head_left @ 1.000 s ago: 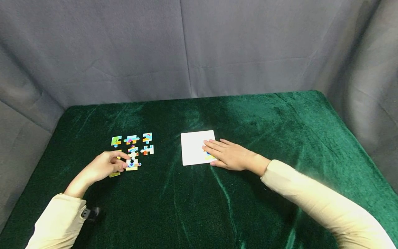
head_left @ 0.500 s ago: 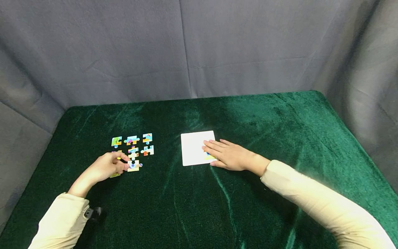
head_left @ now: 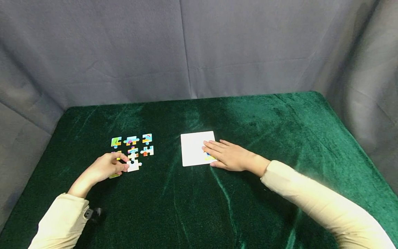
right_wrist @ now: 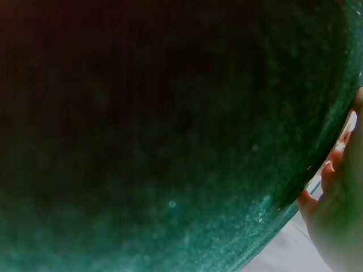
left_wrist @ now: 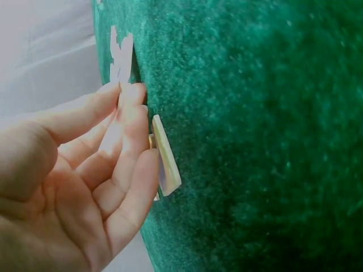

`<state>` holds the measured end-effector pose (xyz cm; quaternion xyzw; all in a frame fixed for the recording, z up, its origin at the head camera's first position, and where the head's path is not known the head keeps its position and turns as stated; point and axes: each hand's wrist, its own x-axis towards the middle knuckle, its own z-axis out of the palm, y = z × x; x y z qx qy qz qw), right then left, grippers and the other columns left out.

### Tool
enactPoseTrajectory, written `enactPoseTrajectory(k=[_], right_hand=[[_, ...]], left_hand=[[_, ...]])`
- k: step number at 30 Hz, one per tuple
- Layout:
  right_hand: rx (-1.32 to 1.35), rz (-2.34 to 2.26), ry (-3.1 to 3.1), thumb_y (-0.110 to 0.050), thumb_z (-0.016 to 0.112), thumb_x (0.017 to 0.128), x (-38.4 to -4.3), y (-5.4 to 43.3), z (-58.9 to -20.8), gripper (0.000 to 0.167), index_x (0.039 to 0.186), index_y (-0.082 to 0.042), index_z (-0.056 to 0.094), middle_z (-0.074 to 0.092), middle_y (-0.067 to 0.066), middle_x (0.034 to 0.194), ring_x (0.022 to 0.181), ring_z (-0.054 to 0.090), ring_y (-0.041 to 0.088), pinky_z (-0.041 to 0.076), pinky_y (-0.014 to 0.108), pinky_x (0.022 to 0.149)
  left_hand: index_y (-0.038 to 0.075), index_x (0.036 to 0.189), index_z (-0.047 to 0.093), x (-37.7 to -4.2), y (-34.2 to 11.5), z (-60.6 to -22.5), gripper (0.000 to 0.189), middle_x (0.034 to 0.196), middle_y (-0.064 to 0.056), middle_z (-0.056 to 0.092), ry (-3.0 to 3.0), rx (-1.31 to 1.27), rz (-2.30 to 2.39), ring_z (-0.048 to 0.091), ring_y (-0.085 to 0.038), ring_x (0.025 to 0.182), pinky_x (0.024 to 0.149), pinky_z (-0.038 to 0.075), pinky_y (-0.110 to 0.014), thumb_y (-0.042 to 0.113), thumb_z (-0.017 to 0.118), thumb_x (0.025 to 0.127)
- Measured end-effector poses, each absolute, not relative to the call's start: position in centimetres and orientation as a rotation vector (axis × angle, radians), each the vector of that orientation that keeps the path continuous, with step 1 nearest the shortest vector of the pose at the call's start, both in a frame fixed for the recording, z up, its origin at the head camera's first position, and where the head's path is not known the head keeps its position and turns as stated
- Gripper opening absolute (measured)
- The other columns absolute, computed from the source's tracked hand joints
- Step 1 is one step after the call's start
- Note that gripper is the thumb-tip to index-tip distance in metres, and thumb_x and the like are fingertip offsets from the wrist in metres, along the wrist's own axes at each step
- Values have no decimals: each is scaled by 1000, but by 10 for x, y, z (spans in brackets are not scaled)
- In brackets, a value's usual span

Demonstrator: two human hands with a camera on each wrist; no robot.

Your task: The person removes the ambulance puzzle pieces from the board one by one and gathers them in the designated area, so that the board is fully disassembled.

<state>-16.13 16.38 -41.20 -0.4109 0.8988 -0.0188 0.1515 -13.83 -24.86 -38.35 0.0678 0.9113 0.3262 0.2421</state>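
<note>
My left hand (head_left: pixel 107 167) pinches a jigsaw piece (head_left: pixel 133 166) by its left edge, between thumb and fingers. That piece looks mostly white from glare in the head view. In the left wrist view the thumb and index finger meet at the lower end of the pale piece (left_wrist: pixel 125 59), the other fingers curling behind. Under and beside this hand lie more pieces, one of them a yellow-green piece (head_left: pixel 114 175) mostly hidden. My right hand (head_left: pixel 231 155) rests flat on the right side of a white square board (head_left: pixel 194 148), partly covering a blue-and-yellow jigsaw piece (head_left: pixel 209 156).
Beyond the left hand, loose jigsaw pieces lie in rough rows: a green piece (head_left: pixel 116 141), a pink-and-blue piece (head_left: pixel 131 140) and a blue-and-orange piece (head_left: pixel 147 138) at the back. A red-and-white piece (head_left: pixel 147 150) lies nearer. Dark green cloth (head_left: pixel 174 207) covers the table.
My left hand has shifted slightly right with the piece, whose printed face now shows paler, as if tilted into the light. The right hand stays on the board.
</note>
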Motion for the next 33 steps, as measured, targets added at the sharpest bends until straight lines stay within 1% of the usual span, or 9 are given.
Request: enactPoseTrajectory(k=[3,6,12,16,21,24,27,30,33], right_hand=[[-1192,-72,2581,-42,34,102,-161,162,-412,61,153,-12,19,14,5,162,149,18,23,18,47,120],[-1195,-80,2578,-42,34,102,-160,161,-412,61,153,-11,19,14,6,162,149,18,23,18,47,120],[-1212,-61,2581,-41,34,102,-160,160,-410,61,153,-11,20,15,7,161,148,20,24,19,48,119],[-1211,-32,2580,-42,35,102,-160,159,-409,61,153,-12,19,15,6,161,148,20,23,20,47,119],[-1214,-23,2592,-42,36,102,-161,158,-408,62,153,-11,20,16,6,161,148,21,23,20,48,119],[-1209,-34,2589,-42,35,102,-161,158,-408,62,153,-11,20,16,6,161,148,20,24,19,48,119],[-1202,-27,2591,-43,35,102,-160,159,-407,62,153,-12,19,16,6,161,148,20,23,19,48,119],[-1191,-12,2595,-44,35,102,-160,160,-407,62,153,-14,18,15,4,161,148,19,21,18,47,120],[-1208,-17,2599,-43,36,101,-160,161,-407,62,153,-13,18,16,5,161,148,20,22,19,47,119]], left_hand=[[-6,112,57,-139,-250,-383,25,82,-8,70,2499,199,877,63,-13,72,64,50,-27,10,57,92],[-5,112,58,-138,-251,-383,27,82,-9,68,2519,206,843,61,-13,72,63,47,-29,13,58,93],[-3,110,61,-137,-250,-381,27,89,-13,65,2565,198,787,58,-14,73,61,43,-28,17,59,92],[-3,111,61,-137,-252,-381,29,90,-13,63,2561,196,793,56,-15,74,61,41,-29,18,60,91],[-4,113,60,-139,-256,-379,32,90,-13,65,2558,210,804,57,-14,75,61,42,-29,18,61,90],[-4,113,59,-140,-255,-376,33,89,-13,65,2569,200,798,55,-14,74,61,40,-29,19,61,90],[-3,114,60,-142,-251,-372,33,92,-12,64,2580,191,809,54,-15,75,61,39,-29,20,61,90],[-1,114,60,-144,-242,-368,32,96,-13,63,2591,202,836,55,-16,79,64,41,-28,21,61,90],[0,115,60,-147,-228,-365,32,99,-14,65,2588,226,876,57,-17,82,66,43,-27,21,61,91]])
